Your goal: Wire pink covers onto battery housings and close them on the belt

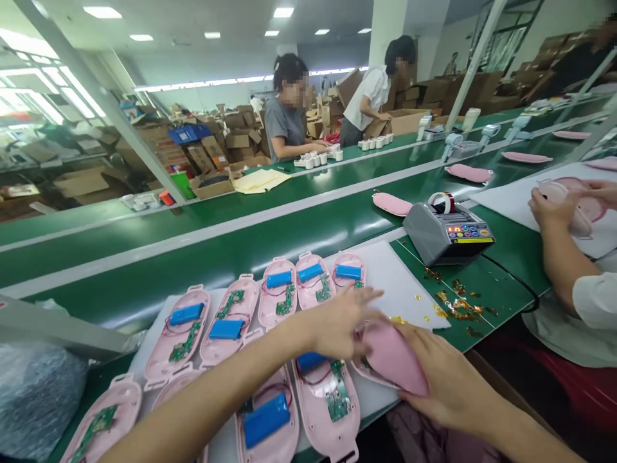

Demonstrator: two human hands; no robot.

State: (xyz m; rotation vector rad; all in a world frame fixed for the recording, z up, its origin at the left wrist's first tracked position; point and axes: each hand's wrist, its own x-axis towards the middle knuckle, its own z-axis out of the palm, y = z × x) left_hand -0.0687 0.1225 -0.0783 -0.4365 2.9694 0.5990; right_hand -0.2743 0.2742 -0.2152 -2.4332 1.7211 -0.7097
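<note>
Pink plastic cover (393, 357) gripped in right hand (441, 379) at near edge of tabletop (501, 289), just over an open shell. Left hand (337, 321) spread flat, fingers wide, touching cover's upper end, holding nothing. Rows of open pink shells (226, 325) with blue batteries (225, 329) and green circuit boards alongside on white sheet (400, 283). Grey tape dispenser (446, 235) beyond, gold tape scraps (456, 305) near it. Co-worker's hands (549, 206) at right.

Both hands, left hand (337, 321) and right hand (441, 376), on a pink cover (393, 357).
</note>
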